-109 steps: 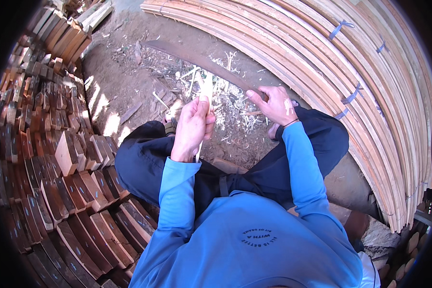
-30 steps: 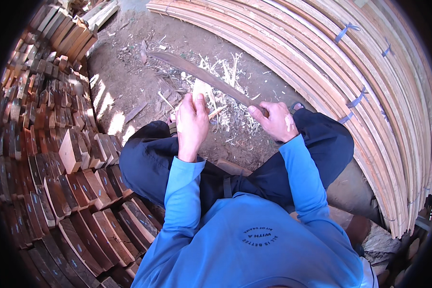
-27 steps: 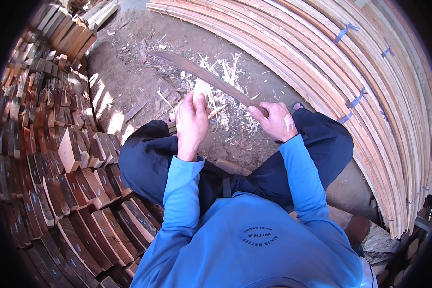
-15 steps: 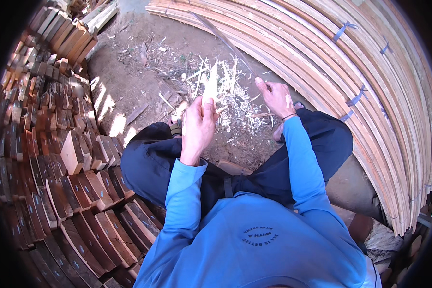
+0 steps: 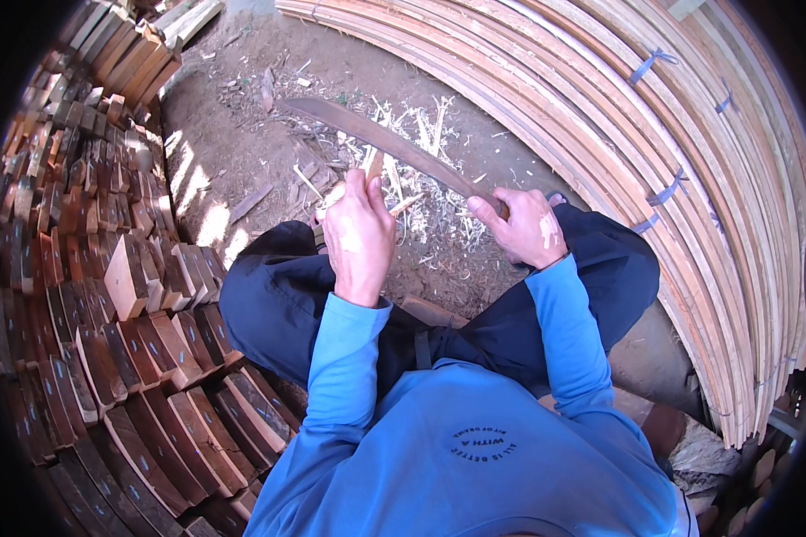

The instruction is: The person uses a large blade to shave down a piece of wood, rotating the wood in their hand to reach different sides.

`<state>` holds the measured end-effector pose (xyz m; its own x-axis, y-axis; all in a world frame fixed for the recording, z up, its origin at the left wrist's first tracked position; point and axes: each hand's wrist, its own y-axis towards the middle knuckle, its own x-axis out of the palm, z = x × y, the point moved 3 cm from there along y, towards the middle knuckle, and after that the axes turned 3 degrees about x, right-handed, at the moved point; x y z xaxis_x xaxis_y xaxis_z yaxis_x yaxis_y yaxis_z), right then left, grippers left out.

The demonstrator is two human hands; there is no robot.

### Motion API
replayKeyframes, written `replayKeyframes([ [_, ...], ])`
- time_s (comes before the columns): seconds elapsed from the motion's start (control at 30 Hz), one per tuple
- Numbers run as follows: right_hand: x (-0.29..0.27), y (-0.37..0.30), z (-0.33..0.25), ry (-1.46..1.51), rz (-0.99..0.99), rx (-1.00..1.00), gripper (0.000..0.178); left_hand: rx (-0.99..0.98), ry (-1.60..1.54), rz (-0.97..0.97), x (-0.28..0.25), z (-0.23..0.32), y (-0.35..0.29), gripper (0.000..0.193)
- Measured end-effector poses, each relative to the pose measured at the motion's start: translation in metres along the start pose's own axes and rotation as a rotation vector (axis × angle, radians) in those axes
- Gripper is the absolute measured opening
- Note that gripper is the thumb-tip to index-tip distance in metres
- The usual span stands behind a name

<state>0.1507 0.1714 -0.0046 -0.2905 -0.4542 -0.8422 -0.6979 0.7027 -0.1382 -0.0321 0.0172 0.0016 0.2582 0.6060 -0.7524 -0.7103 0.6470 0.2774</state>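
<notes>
Through the head camera I have the left hand (image 5: pixel 360 237) curled firmly round a stick (image 5: pixel 375 164), thumb and forefinger pinching it, with only its upper end showing beyond them. The palm and the back of the hand hide the rest, so I cannot tell how long it is or what shape its lower part has. My right hand (image 5: pixel 521 224) is wrapped round the handle of a long dark blade (image 5: pixel 390 140), thumb laid forward along it, fingers folded underneath. The blade slants up and to the left, across and just beyond the stick's end; I cannot tell whether edge and wood touch.

As for progress, I judge a fair amount of cutting to be done: pale shavings (image 5: pixel 434 134) lie scattered on the ground (image 5: pixel 201 143) past the hands, with longer slivers among them. I cannot say how many come from this stick. With stick and blade both gripped and brought together, I take the cutting as unfinished, but too little wood shows for me to judge how much is left. I can pick out no finished piece among the scraps. The blocks (image 5: pixel 127 279) stacked at left and the strips (image 5: pixel 600 134) at right lie apart from both hands.
</notes>
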Motion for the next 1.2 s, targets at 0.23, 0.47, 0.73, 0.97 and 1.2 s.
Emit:
replayKeyframes([
  [0.23, 0.008, 0.028, 0.020, -0.011, 0.058, 0.128, 0.073, 0.011, 0.020, -0.008, -0.003, 0.008, -0.002, 0.014],
  [0.47, 0.004, 0.023, 0.028, 0.171, 0.042, 0.166, 0.069, 0.010, -0.155, 0.039, 0.003, -0.002, 0.004, 0.011],
  [0.73, -0.012, -0.017, 0.003, 0.124, -0.047, -0.026, 0.065, -0.018, -0.075, 0.003, -0.001, 0.000, 0.003, 0.017],
  [0.97, -0.008, -0.016, 0.004, 0.022, -0.051, -0.010, 0.068, -0.017, -0.083, 0.036, -0.003, -0.002, 0.001, 0.026],
  [1.2, 0.005, 0.014, 0.025, -0.062, 0.063, 0.087, 0.071, 0.040, -0.057, -0.005, -0.001, 0.001, -0.006, 0.026],
])
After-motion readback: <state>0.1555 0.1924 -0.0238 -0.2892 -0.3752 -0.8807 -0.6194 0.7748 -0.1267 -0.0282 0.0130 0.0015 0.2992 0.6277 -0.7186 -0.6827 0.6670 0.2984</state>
